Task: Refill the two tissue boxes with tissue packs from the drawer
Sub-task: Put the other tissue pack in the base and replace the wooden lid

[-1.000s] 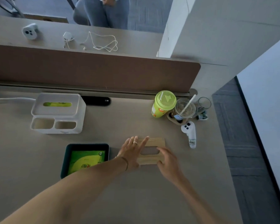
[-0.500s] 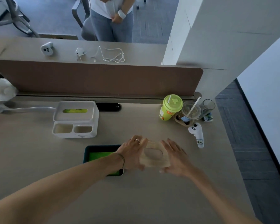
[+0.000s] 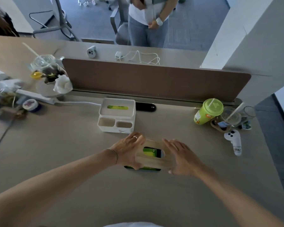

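Observation:
Both hands hold a wooden lid (image 3: 152, 161) with an oval slot over the dark teal tissue box (image 3: 143, 169). My left hand (image 3: 129, 149) grips the lid's left end and my right hand (image 3: 181, 157) its right end. A green tissue pack (image 3: 148, 152) shows through the slot and along the box's near edge. The lid sits slightly askew; I cannot tell whether it rests on the box. Behind stands a white tissue box (image 3: 117, 114) with a green pack visible in its top slot and two small front compartments.
A green lidded cup (image 3: 207, 111), clear plastic cups (image 3: 230, 118) and a white controller (image 3: 234, 141) crowd the right. Cups, bags and a white cable (image 3: 79, 103) clutter the left. A brown divider (image 3: 154, 79) backs the desk; a person stands beyond it.
The hands lifted the wooden lid from the desk and carried it left onto the teal box, now mostly covered. The view has tilted up and shifted.

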Motion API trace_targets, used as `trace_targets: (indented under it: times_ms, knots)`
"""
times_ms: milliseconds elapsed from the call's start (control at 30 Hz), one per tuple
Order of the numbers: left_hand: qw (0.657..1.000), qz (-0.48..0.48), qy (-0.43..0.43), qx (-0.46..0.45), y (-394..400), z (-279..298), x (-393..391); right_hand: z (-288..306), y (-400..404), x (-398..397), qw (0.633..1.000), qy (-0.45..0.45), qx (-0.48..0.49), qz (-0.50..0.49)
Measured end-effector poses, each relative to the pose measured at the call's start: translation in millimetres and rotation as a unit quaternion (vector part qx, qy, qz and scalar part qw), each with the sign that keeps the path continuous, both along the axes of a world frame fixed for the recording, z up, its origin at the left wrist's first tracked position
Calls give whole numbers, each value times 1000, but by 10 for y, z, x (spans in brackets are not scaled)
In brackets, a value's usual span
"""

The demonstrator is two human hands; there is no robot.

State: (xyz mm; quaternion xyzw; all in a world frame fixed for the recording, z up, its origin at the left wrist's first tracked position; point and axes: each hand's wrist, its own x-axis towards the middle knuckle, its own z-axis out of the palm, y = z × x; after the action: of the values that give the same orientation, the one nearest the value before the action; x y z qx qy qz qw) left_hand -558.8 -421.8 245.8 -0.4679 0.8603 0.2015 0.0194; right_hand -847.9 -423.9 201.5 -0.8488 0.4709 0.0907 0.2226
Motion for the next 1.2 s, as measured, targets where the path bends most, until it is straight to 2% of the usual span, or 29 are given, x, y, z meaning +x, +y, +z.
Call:
trace_targets:
  times_ms: [333,500,733,1200]
  knots:
    - [999,33,27,15,134,-183,449,27,112,486,1000,-12,1,-4]
    - [999,29,10,10,170,-323,550,36,133,565,1000,-2,-29,-4]
    - [1000,26,8,-1,186,-495,554,37,140,575,999,36,-23,8]
    - [1000,19,23,-6,131,-505,473,24,88,541,999,53,-6,-1]
